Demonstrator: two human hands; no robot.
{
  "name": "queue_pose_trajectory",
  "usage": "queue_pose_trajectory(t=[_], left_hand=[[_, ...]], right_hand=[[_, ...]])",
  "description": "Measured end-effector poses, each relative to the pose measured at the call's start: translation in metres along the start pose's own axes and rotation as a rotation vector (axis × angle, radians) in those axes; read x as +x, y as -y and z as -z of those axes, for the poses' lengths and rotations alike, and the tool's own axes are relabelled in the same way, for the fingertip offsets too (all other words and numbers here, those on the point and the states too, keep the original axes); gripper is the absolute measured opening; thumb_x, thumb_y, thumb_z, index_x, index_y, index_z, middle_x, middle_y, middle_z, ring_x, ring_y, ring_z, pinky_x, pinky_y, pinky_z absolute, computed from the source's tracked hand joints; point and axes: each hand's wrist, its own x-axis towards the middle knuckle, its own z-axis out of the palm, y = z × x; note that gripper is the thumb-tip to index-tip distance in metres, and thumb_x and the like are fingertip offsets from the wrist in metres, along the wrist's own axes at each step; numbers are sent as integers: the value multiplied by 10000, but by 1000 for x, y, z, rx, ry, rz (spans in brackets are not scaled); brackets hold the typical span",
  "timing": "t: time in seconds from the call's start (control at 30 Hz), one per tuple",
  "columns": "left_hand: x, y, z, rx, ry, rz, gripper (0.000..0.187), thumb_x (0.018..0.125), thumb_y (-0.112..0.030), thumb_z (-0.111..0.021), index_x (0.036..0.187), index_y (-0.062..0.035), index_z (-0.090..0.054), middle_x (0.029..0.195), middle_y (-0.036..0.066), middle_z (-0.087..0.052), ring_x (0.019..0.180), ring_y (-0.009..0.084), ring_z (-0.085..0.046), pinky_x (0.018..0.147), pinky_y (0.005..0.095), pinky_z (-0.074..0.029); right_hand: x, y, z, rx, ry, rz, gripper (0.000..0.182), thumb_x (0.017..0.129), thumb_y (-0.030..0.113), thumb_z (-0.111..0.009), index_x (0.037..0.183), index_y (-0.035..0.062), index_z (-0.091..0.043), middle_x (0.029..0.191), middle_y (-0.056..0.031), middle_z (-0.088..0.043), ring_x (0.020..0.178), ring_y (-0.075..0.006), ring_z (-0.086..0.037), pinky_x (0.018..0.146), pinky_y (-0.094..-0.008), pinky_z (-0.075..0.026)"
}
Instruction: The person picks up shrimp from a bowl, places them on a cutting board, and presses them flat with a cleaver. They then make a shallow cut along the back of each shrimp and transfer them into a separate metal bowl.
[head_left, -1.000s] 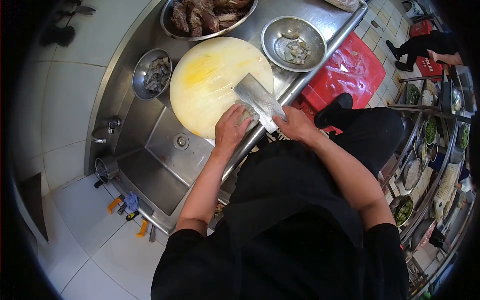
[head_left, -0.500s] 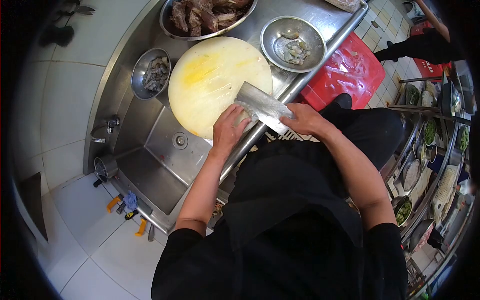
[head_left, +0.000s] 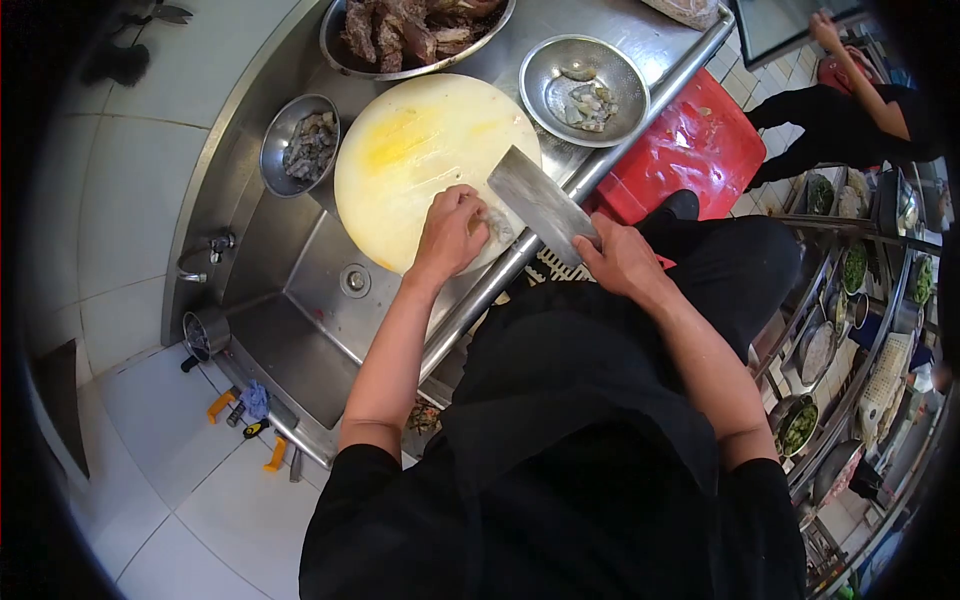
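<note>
My right hand (head_left: pixel 622 258) grips a broad cleaver (head_left: pixel 538 200) by its handle end. Its blade slants up and left over the right edge of the round cutting board (head_left: pixel 395 205). Close to the blade on the board is a greyish, translucent peeled shrimp (head_left: pixel 494 226). My left hand (head_left: pixel 450 235) rests at the shrimp's left side, fingers curled in against it; the fingertips are partly hidden. A metal bowl of shrimp (head_left: pixel 308 152) stands left of the board. To its upper right, a perforated metal colander (head_left: pixel 588 103) holds several more shrimp pieces.
A large bowl of dark meat (head_left: pixel 415 35) stands behind the board. Below left is the steel sink (head_left: pixel 320 300) with its faucet (head_left: pixel 205 262). A red plastic surface (head_left: pixel 700 150) lies beyond the counter's rail. Another person (head_left: pixel 850 120) stands at upper right, near shelves of food containers.
The cleaver has moved away from my left hand, uncovering more shrimp. My left hand has shifted slightly left, its fingers more curled. The other person has come further into view with a raised pane-like object.
</note>
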Motion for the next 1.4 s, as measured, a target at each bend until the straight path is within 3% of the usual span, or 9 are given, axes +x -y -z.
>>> queue_pose_trajectory(t=[0.1,0.17,0.37,0.47,0.63,0.7,0.97,1.33,1.4], left_hand=[[3,3,7,31,-25,-135,246,793,-117,-681,1023,-38,-640,1056,137,-636,1001,329,-613,848,388,-513],[1,-6,17,-145,109,272,164,827,-126,-688,936,-32,-610,972,115,-664,877,279,-659,822,354,-531],[-30,19,1,-314,-97,590,214,796,-117,-729,976,-42,-642,865,87,-688,700,153,-654,671,312,-526],[-44,-9,18,-149,-1,749,287,777,-149,-759,1017,-41,-646,833,84,-675,662,188,-641,667,333,-530],[-55,-31,23,5,-153,692,383,791,-166,-726,1133,-30,-620,1032,160,-665,927,331,-661,831,429,-525],[-55,-22,9,113,-297,370,356,816,-170,-720,1125,-23,-624,1103,172,-634,980,362,-626,868,449,-502],[-45,-8,-7,95,-280,382,264,833,-162,-732,1037,-8,-664,1002,170,-684,964,352,-642,843,433,-520],[-35,-3,3,67,-276,455,185,802,-140,-710,937,-17,-677,913,170,-691,856,364,-667,767,425,-538],[-39,9,14,32,-317,498,188,803,-139,-705,951,-26,-678,917,167,-700,844,351,-678,763,415,-542]], right_hand=[[2,-13,-12,16,-13,-36,338,965,320,-593,1048,-8,-573,936,-311,-666,974,-483,-641,846,-557,-477],[3,-23,-17,83,-76,-46,341,960,319,-603,1045,-10,-573,918,-310,-662,963,-483,-643,828,-554,-475],[-5,-7,-7,135,-112,-41,297,967,287,-602,992,1,-527,897,-307,-652,929,-504,-627,778,-564,-466],[-8,-4,-17,116,-126,119,256,976,253,-585,988,10,-506,898,-296,-650,914,-508,-618,771,-576,-465],[-6,28,-33,-6,-77,309,192,985,194,-546,1036,12,-511,909,-270,-656,911,-483,-632,779,-575,-482],[5,41,-41,-114,-18,384,171,993,158,-489,1078,13,-524,919,-250,-660,910,-462,-653,782,-559,-508],[25,87,-47,-340,68,372,201,937,80,-475,1127,28,-515,957,-247,-657,887,-416,-694,770,-513,-555],[0,48,-41,-437,-10,421,197,913,76,-522,1105,37,-503,872,-202,-659,810,-372,-713,692,-474,-578],[-9,37,-27,-425,100,317,185,953,110,-491,1125,43,-499,974,-218,-680,911,-404,-699,802,-527,-548]])
